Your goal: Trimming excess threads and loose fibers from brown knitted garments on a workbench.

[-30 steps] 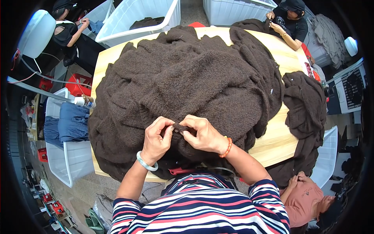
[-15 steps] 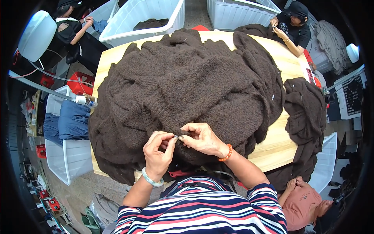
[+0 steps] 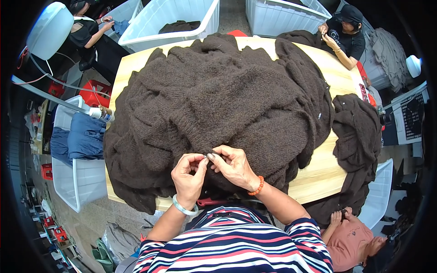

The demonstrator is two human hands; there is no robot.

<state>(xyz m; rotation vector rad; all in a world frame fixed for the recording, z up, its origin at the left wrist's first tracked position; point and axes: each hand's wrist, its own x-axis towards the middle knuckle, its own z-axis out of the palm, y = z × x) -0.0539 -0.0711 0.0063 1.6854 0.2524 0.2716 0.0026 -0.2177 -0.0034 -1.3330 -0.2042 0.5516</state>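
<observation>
A large heap of dark brown knitted fabric (image 3: 218, 100) covers most of the wooden table (image 3: 314, 182) before me. Over its near edge, my left hand (image 3: 189, 175) and my right hand (image 3: 233, 169) meet fingertip to fingertip. Each one pinches with thumb and forefinger. Whatever sits between the fingertips is too small to make out, and the fingers cover most of it. A pale bangle (image 3: 184, 206) is on my left wrist, an orange bead bracelet (image 3: 257, 186) on my right.
More brown knitwear (image 3: 357, 132) hangs over the table's right edge. White tubs (image 3: 170, 34) stand beyond the table, and another tub (image 3: 84, 182) with blue cloth (image 3: 86, 139) is at left. Co-workers sit at far right (image 3: 348, 41) and near right (image 3: 348, 241); another person (image 3: 93, 38) stands far left.
My hands have shifted slightly right and stay pinched together, fingertips closer. The small grey-blue thing glimpsed between them before is now mostly hidden. The fabric heap lies as before.
</observation>
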